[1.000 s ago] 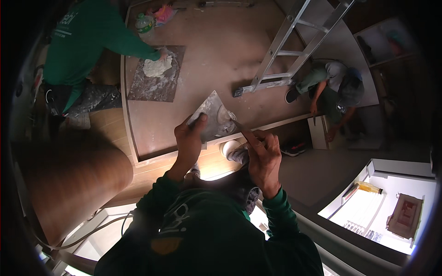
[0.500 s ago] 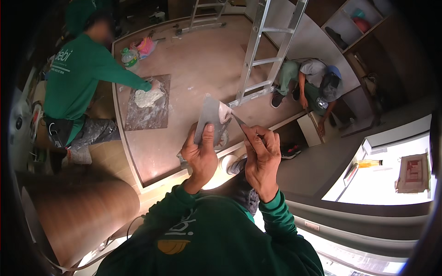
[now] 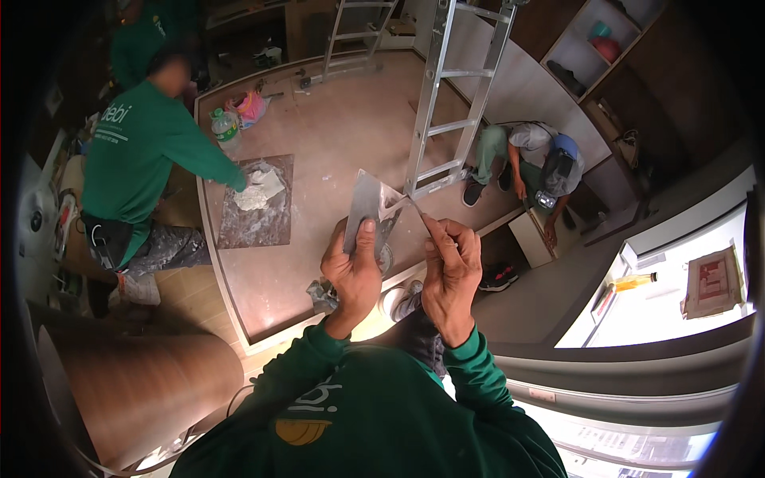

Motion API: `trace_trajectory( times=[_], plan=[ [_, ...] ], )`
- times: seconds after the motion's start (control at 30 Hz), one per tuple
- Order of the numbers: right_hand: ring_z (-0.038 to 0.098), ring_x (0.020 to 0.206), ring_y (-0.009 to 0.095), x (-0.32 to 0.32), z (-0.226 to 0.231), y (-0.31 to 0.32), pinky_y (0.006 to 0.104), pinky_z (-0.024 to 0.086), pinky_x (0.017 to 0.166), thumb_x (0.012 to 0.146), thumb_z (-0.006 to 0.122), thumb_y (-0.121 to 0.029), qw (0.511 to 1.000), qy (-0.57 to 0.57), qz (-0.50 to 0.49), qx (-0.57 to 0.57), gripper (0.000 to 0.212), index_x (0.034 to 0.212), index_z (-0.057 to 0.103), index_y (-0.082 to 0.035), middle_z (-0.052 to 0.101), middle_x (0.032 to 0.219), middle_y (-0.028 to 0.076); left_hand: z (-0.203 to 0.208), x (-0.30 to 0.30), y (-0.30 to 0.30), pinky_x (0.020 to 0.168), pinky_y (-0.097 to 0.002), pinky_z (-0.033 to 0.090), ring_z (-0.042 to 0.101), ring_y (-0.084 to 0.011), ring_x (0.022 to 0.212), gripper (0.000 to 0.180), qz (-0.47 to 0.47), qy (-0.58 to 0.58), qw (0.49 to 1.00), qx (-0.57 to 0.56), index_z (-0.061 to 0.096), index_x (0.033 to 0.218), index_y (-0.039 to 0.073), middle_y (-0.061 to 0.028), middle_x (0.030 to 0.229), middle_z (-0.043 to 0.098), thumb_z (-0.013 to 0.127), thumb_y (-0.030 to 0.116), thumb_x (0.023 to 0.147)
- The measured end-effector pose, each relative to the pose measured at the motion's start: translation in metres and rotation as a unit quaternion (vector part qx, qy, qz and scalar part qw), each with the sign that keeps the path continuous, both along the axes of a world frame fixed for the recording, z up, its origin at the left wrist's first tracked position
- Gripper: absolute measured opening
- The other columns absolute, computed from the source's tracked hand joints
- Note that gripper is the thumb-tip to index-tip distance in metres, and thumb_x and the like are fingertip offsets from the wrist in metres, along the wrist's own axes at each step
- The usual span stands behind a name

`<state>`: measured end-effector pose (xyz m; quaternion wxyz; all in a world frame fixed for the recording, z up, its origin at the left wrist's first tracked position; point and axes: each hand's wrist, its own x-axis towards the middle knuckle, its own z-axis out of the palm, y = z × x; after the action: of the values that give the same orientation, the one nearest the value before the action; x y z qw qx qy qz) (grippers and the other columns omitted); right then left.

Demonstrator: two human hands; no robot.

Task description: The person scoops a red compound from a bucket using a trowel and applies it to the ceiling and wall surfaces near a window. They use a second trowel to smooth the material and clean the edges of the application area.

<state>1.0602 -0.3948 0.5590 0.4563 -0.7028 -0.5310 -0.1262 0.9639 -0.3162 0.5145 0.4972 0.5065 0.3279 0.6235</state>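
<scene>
From my end, I have the left hand (image 3: 353,279) near the centre of the frame, gripping the plate (image 3: 363,209) with its thumb across the near face. Pale putty (image 3: 388,199) sits toward the plate's upper right. Just right of centre, the right hand (image 3: 453,275) pinches the scraper (image 3: 417,208), its tip at the putty; I can't tell whether they touch. Beyond, I see a ladder (image 3: 453,127) standing on the platform (image 3: 343,127). At left, a co-worker (image 3: 135,159) in green reaches to a white heap (image 3: 259,194) on a dark board (image 3: 275,229). At right, another person (image 3: 542,151) crouches. A curved brown panel (image 3: 159,390) fills the lower left.
</scene>
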Motion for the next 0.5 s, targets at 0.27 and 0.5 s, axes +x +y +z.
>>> trace_trajectory(
  times=[0.27, 0.5],
  plan=[
    [0.055, 0.089, 0.026, 0.008, -0.003, 0.004, 0.0367, 0.048, 0.076, 0.072, 0.068, 0.003, 0.999, 0.032, 0.007, 0.04, 0.047, 0.116, 0.07, -0.012, 0.061, 0.102, 0.007, 0.004, 0.01, 0.002, 0.072, -0.026, 0.048, 0.057, -0.0102, 0.078, 0.016, -0.013, 0.028, 0.998, 0.057, 0.065, 0.105, -0.004, -0.0052, 0.089, 0.065, 0.06, 0.01, 0.097],
    [0.056, 0.092, 0.02, 0.021, 0.018, -0.012, 0.029, 0.044, 0.083, 0.087, 0.063, 0.002, 0.995, 0.081, 0.042, 0.038, 0.032, 0.117, 0.069, -0.007, 0.06, 0.101, 0.008, 0.028, -0.001, 0.024, 0.077, -0.0287, 0.05, 0.063, -0.0169, 0.09, 0.024, -0.189, -0.086, 0.957, -0.203, 0.065, 0.113, -0.001, -0.0091, 0.106, 0.067, 0.06, 0.016, 0.097]
  ],
)
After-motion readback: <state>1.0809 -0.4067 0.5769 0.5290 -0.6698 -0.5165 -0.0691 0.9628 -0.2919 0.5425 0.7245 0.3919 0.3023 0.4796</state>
